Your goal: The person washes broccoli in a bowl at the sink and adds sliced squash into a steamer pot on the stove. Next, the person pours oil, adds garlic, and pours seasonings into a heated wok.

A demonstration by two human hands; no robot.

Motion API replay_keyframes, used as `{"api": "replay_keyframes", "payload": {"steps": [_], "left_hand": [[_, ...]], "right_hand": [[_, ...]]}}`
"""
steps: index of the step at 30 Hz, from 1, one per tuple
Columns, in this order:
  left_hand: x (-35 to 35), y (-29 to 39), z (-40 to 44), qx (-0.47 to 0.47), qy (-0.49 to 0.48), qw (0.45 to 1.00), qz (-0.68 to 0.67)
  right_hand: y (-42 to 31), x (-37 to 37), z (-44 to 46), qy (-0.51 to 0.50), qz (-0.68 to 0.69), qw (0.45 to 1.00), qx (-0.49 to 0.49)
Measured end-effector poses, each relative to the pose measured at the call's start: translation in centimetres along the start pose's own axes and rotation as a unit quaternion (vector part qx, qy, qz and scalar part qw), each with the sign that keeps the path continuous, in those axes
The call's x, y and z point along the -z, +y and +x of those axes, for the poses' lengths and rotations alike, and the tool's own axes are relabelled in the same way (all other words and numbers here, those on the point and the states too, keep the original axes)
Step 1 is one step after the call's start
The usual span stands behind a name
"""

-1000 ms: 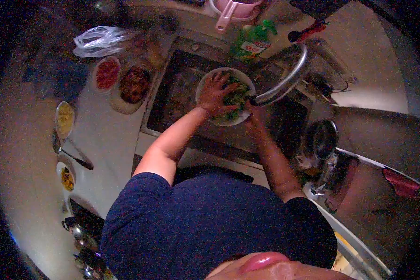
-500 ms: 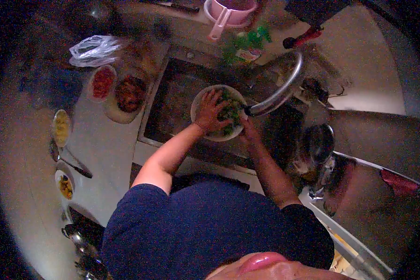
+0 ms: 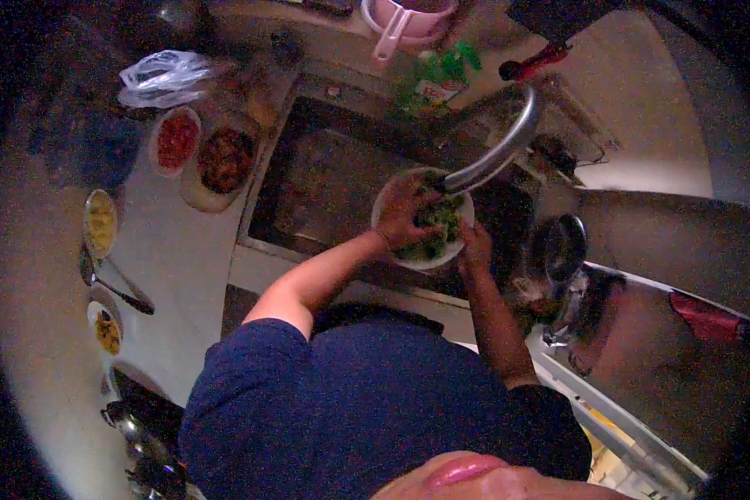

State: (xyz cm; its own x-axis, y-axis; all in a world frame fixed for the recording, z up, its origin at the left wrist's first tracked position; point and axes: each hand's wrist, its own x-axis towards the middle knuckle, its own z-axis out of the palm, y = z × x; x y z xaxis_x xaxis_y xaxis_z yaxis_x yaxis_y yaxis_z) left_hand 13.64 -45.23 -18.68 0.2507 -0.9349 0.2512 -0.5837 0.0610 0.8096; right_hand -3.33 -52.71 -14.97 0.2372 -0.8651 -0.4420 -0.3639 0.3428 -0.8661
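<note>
The fingers of my left hand are spread, with the thumb apart, over the leafy greens; I cannot tell how firmly they press. My right hand grips the white bowl at its right side, some of those fingers hidden by the rim. The greens lie in the bowl, under my left palm and out past it towards my right hand.

Just above, the curved metal faucet brings its dark tip over the bowl's far edge (whether water runs from it, I cannot make out in this dim light). Bowl and hands are over the sink, nearer its right part.

Beyond the sink are a green bottle with a pale label and, farther off, a pink handled container. To my right, near the sink, is a dark round pan.

On the counter to my left, a dish of red food sits just beside a dish of brown food, with a clear plastic bag behind. Farther left are a dish of pale yellow food, a long-handled spoon and a small dish of darker yellow pieces.
</note>
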Motion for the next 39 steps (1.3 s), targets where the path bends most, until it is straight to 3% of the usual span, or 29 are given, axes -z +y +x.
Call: {"api": "replay_keyframes", "payload": {"steps": [3,7,11,14,17,18,19,21,24,27,28,31,34,37,39], "left_hand": [[0.8,1.5,-0.9,0.014,-0.005,0.997,-0.070],[0.5,2.4,-1.2,-0.025,0.041,0.999,-0.016],[-0.2,4.6,-1.0,0.013,0.049,0.962,-0.269],[-0.1,5.5,-0.8,0.014,0.082,0.955,-0.283],[0.3,5.5,-0.9,0.020,0.049,0.984,-0.172],[0.7,4.8,-0.9,0.024,0.027,0.996,-0.076],[1.2,4.0,-0.9,0.027,0.004,0.999,0.023],[1.0,2.0,-0.7,0.009,0.002,0.997,0.078],[3.2,0.1,-0.3,-0.029,-0.012,0.986,0.166],[6.0,-0.8,0.8,-0.028,-0.039,0.971,0.234],[6.5,-1.1,1.2,-0.020,-0.046,0.966,0.252],[7.0,-2.5,2.1,-0.043,0.010,0.974,0.224],[7.3,-1.9,3.4,-0.059,0.019,0.979,0.195],[6.6,-0.3,4.9,-0.078,0.027,0.984,0.156],[5.4,0.6,5.4,-0.044,-0.040,0.986,0.155]], "right_hand": [[-5.4,-0.9,-4.0,0.011,0.031,0.997,-0.065],[-6.8,-0.5,-5.1,-0.049,0.052,0.997,0.020],[-8.4,0.8,-6.3,-0.042,-0.064,0.994,0.078],[-8.9,1.1,-6.6,-0.022,-0.088,0.993,0.076],[-7.2,2.2,-5.3,-0.077,-0.012,0.996,0.034],[-5.5,2.5,-4.0,-0.110,0.027,0.993,0.016],[-2.8,2.8,-2.4,-0.125,0.073,0.988,-0.043],[1.8,3.2,0.4,-0.157,0.168,0.960,-0.159],[-0.2,-2.8,-1.3,-0.206,0.332,0.910,-0.140],[4.0,-4.1,2.5,-0.280,0.325,0.891,-0.152],[3.8,-5.1,3.4,-0.260,0.313,0.898,-0.168],[3.1,-7.8,4.7,-0.252,0.371,0.886,-0.120],[5.1,-6.4,9.1,-0.320,0.374,0.859,-0.144],[0.8,-4.8,6.6,-0.167,0.347,0.920,-0.072],[1.1,-2.9,6.1,-0.206,0.369,0.902,-0.082]]}}
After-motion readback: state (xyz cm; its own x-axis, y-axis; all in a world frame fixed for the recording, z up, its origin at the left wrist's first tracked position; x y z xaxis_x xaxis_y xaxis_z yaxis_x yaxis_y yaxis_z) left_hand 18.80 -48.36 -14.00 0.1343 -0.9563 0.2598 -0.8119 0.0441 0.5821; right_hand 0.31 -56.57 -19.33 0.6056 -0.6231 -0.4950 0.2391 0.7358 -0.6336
